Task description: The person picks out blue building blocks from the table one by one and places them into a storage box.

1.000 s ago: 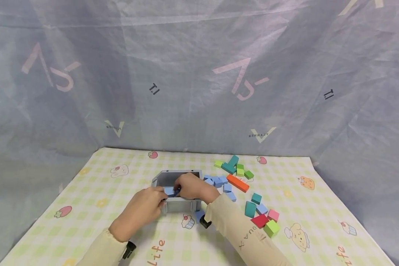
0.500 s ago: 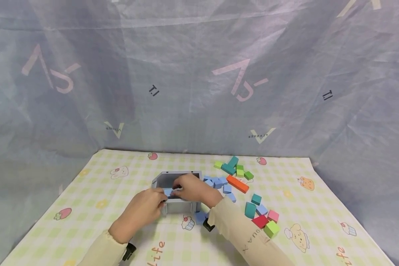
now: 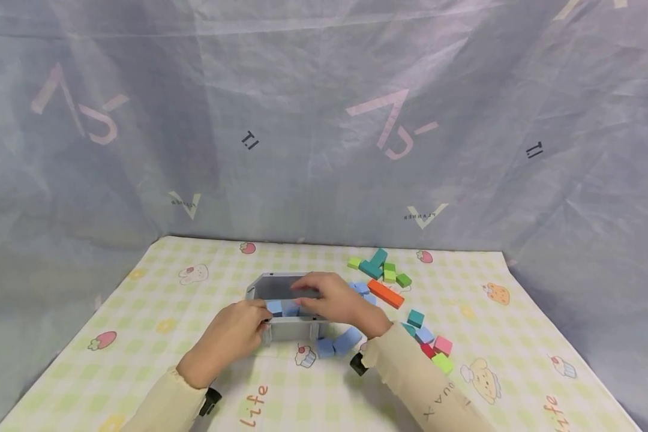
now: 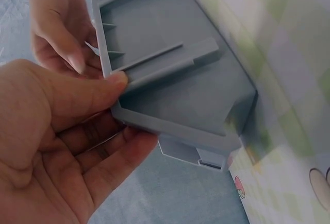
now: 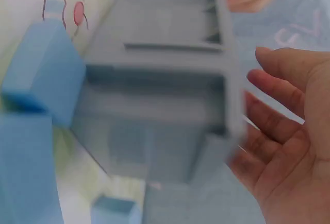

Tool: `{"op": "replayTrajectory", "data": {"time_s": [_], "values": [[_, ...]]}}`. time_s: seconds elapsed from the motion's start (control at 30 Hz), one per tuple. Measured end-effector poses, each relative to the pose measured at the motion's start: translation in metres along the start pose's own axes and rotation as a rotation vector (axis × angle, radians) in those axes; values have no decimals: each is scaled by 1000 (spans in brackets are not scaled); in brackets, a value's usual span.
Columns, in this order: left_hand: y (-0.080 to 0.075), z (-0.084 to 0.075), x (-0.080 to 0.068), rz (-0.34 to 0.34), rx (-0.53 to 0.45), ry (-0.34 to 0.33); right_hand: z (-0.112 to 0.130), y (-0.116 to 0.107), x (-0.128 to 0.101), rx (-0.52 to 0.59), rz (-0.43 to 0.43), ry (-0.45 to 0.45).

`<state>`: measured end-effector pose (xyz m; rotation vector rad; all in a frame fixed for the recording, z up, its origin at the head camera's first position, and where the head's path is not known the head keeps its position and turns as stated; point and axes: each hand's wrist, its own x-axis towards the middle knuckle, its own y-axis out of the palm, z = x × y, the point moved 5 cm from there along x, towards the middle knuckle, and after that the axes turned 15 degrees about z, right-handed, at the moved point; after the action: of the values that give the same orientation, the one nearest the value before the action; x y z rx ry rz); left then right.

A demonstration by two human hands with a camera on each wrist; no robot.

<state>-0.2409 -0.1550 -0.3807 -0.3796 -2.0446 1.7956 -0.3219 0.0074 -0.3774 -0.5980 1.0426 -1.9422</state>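
Observation:
A grey plastic box (image 3: pixel 294 332) stands on the table with light blue blocks (image 3: pixel 274 308) inside. My left hand (image 3: pixel 234 330) pinches its rim at the near left corner; in the left wrist view, the thumb (image 4: pixel 111 87) lies on the outer wall and the fingers go over the edge. Over the box's right end is my right hand (image 3: pixel 335 297), its fingers spread and holding nothing. The right wrist view shows that hand (image 5: pixel 289 116) beside the box's rim with an empty palm. Part of the box's interior is hidden behind the right hand.
Two blue blocks (image 3: pixel 347 341) lie by the box's near right corner. Beyond the right hand are more blue blocks (image 3: pixel 360 288) and an orange bar (image 3: pixel 386 294). Teal and green blocks (image 3: pixel 371 269) lie farther back; pink, red and lime blocks (image 3: pixel 442 363) sit at the right.
My right hand has risen out of the box and shifted right, its fingers now spread. Blue blocks inside show more plainly. The left hand stays at the rim.

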Motion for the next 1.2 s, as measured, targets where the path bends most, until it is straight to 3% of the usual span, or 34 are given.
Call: {"op": "replayTrajectory", "data": {"time_s": [0.27,0.47,0.63,0.9,1.2], "values": [[-2,3,-1,-9,-13,-4,-4,-39,-43,-64,-97,7],[-1,1,-1,-4,-27,-3,-41,-55,-96,43,-191,99],[0,0,-1,-10,-22,5,-69,-59,-135,25,-218,189],[0,-1,0,-11,-25,15,-92,-54,-176,27,-174,315],[2,1,1,7,-20,9,-114,-39,-191,21,14,455]]}}
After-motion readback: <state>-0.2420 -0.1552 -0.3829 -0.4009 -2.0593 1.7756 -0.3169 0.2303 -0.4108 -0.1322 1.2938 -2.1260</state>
